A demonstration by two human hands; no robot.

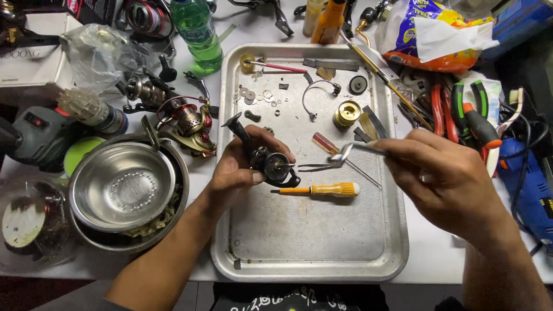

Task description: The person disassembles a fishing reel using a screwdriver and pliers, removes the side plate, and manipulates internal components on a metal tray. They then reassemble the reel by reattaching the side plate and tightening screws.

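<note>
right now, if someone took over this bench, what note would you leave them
Left hand: holds the dark reel body over the metal tray.
Right hand: holds a thin metal tool, tip toward the reel body.
On the tray: yellow screwdriver, gold spool, wire bail, small washers.
Done: reel body stripped, parts laid out.
Left: the parts are still off the reel. A second reel sits left of the tray.

Green plastic bottle (197, 30), 2 nested steel bowls (124, 187), yellow-handled screwdriver (322, 189), orange-green pliers (475, 118), blue power drill (527, 184)
</note>
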